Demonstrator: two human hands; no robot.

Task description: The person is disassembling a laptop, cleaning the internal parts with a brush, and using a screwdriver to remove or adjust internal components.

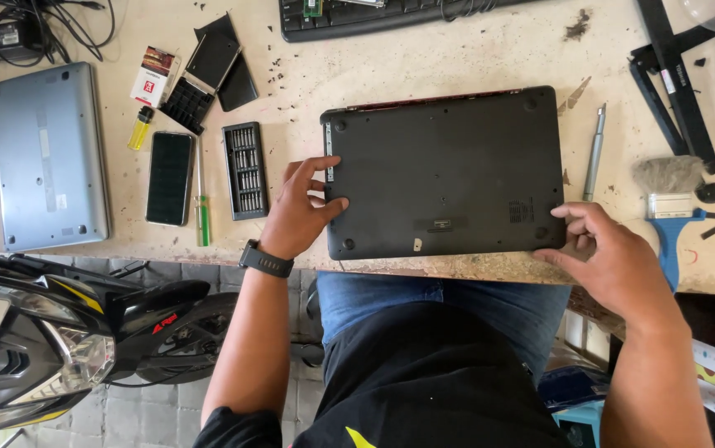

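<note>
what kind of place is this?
Likely a small laptop repair bench: a black laptop lies bottom-up under the left hand and right hand, beside a screwdriver bit set and a second grey laptop.

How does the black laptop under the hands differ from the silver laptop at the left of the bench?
The black laptop is dark and matte; the silver laptop is pale grey. The black one is touched by the left hand and right hand; the silver one lies untouched. Both lie closed on the workbench.
</note>
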